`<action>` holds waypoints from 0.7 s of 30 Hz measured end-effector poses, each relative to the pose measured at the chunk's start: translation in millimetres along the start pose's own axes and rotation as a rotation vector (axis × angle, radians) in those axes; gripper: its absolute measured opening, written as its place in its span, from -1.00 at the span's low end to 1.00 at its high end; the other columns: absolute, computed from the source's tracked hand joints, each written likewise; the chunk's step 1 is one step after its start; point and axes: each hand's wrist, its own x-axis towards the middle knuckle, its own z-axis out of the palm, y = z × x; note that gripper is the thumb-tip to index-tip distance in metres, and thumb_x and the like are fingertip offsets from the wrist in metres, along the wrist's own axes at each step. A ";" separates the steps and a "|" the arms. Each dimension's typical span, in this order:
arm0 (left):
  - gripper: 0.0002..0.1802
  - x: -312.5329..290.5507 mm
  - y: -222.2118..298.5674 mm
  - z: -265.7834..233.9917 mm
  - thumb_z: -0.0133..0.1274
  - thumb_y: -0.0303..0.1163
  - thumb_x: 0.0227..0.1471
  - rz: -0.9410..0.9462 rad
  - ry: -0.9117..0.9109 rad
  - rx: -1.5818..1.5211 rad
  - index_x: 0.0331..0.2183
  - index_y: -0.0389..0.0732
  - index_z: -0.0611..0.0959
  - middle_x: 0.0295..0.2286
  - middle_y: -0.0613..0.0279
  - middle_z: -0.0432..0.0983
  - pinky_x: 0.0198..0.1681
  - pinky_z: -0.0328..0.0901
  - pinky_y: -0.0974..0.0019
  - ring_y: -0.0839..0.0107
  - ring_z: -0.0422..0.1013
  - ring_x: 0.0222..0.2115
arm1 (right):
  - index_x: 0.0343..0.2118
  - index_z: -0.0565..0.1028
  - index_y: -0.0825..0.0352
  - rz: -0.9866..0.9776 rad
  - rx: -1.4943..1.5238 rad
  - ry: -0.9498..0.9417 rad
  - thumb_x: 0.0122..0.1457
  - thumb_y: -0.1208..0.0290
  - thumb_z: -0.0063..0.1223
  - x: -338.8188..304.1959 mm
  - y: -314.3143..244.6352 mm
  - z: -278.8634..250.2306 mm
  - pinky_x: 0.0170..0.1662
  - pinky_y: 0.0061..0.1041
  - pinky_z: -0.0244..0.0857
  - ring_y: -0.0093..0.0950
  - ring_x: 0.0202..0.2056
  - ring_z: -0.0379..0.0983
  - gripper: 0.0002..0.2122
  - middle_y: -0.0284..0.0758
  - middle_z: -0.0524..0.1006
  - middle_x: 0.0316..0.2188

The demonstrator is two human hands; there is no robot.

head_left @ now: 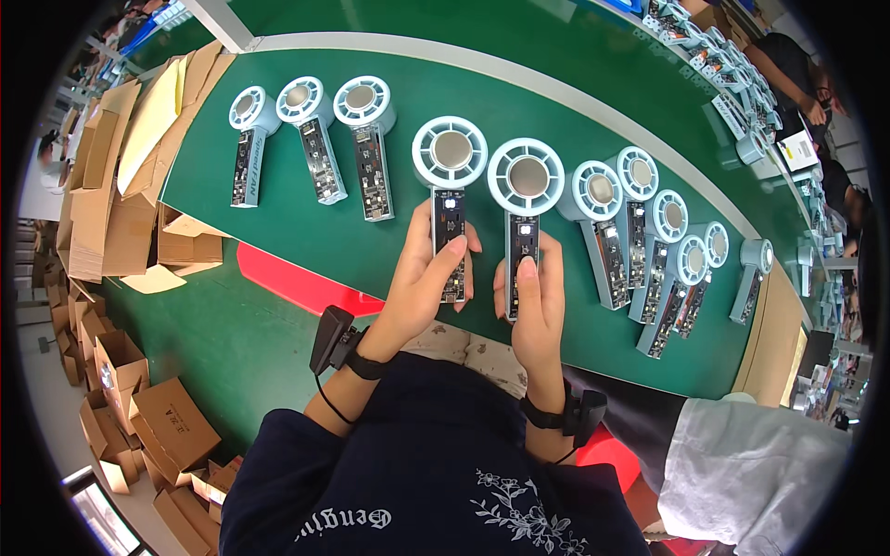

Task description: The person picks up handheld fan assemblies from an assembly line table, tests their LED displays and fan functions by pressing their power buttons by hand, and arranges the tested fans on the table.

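My left hand (419, 273) is closed around the handle of a light-blue handheld fan (451, 148), its thumb pressed on the exposed black circuit board. In my right hand (538, 310) is a second handheld fan (527, 176) of the same kind, thumb also on its board. Both fans point round head away from me, side by side, and a small white light glows on each board. Three more fans (369, 139) lie on the green table to the left. Several others (603, 236) are grouped just right of my right hand, boards facing up.
Cardboard boxes (120, 204) crowd the table's left end, with more on the floor. A red stool (297, 283) is tucked at the left front edge. Beside me on the right sits a person in a light grey top (751, 463). More fans (714, 56) cover another bench at far right.
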 end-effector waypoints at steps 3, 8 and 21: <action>-0.47 -1.0 0.4 0.5 -0.26 -0.37 0.16 0.006 -0.002 0.007 0.12 -0.32 0.08 -0.33 0.09 0.32 -0.78 0.17 0.51 0.53 0.30 -0.68 | -0.02 0.20 0.39 -0.002 0.000 0.002 0.31 0.31 -0.35 -0.8 -0.8 0.2 -0.60 -0.76 0.04 -0.71 -0.66 0.19 -0.71 -0.37 0.36 -0.56; -0.46 0.1 0.0 0.1 -0.25 -0.33 0.16 0.001 -0.013 -0.036 0.12 -0.32 0.08 -0.33 0.07 0.31 -0.78 0.17 0.50 0.52 0.30 -0.68 | -0.02 0.20 0.39 -0.013 -0.011 -0.002 0.31 0.31 -0.36 -1.1 0.5 0.2 -0.60 -0.75 0.04 -0.71 -0.65 0.19 -0.71 -0.37 0.36 -0.56; -0.51 2.3 1.6 -8.5 -0.23 -0.36 0.20 -0.019 -0.140 -0.094 0.10 -0.27 0.07 -0.33 0.11 0.32 -0.72 0.22 0.48 0.51 0.33 -0.64 | -0.03 0.20 0.38 -0.004 -0.021 -0.006 0.32 0.32 -0.39 0.0 -1.6 0.6 -0.60 -0.75 0.05 -0.70 -0.65 0.19 -0.72 -0.37 0.36 -0.56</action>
